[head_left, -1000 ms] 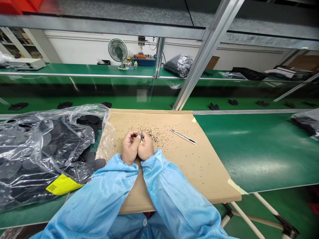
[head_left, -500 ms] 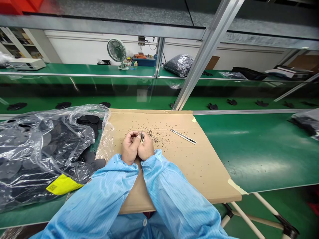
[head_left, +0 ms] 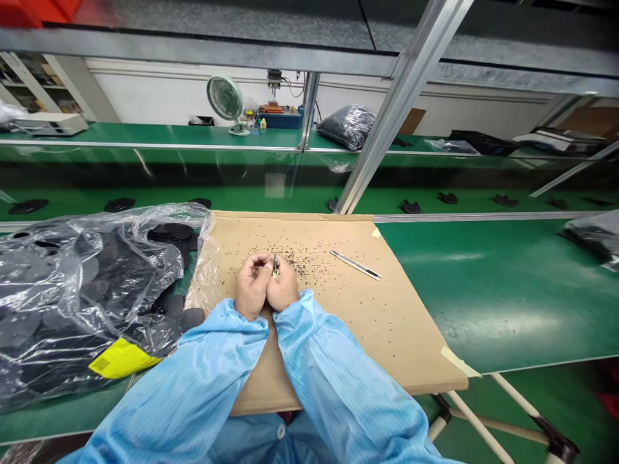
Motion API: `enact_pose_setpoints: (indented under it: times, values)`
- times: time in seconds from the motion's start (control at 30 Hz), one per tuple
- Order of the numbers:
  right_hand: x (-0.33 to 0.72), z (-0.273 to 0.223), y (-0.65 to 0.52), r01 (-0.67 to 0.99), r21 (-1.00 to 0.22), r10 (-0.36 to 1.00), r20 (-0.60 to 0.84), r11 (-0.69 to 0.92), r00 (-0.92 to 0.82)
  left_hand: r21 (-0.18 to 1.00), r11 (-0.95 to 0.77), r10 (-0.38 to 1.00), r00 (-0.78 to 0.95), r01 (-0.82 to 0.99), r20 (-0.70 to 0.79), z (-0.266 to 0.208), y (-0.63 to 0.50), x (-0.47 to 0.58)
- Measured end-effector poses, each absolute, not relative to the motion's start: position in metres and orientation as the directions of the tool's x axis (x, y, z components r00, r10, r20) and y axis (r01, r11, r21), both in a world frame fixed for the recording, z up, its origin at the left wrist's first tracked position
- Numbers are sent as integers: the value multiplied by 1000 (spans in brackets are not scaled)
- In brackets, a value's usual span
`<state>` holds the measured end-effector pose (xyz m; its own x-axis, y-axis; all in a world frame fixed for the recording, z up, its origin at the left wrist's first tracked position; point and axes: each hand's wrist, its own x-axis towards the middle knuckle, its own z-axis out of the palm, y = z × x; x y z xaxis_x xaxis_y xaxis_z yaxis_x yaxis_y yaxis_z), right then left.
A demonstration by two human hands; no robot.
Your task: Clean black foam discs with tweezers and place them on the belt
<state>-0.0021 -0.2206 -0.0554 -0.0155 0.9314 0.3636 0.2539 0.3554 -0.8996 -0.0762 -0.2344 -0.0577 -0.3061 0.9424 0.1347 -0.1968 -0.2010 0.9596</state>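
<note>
Close together over the cardboard sheet (head_left: 338, 361), both my hands are curled with fingertips meeting. My right hand (head_left: 284, 288) is closed round small nippers (head_left: 275, 265), whose dark metal tip and pale handle show between the hands. My left hand (head_left: 252, 288) is closed too, its thumb and fingers pinched; whatever it holds is hidden. Many tiny black bits (head_left: 300, 265) lie scattered on the cardboard just beyond and right of my hands. A slim utility knife (head_left: 356, 265) rests to their right.
Left of the cardboard lies a clear plastic bag (head_left: 87, 277) of flat black pieces, with a yellow label (head_left: 123, 359). Behind runs a green conveyor (head_left: 290, 203) carrying spaced black parts. A metal post (head_left: 382, 122) slants up behind the cardboard. A fan (head_left: 226, 100) stands farther back.
The black parts on the conveyor have shifted slightly left. The fan's head has turned a little. My hands stay in the same place and grip.
</note>
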Motion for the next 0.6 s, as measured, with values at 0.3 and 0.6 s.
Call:
enact_pose_setpoints:
  times: [0.3, 0.6]
  values:
    - [-1, -55, -220, 259, -894, 927, 375, 366, -17, 958, -203, 941, -311, -201, 134, -58, -234, -76]
    - [-10, -39, -203, 447, -822, 908, 416, 353, 48, 956, -224, 862, -497, -191, 103, -64, -232, -76]
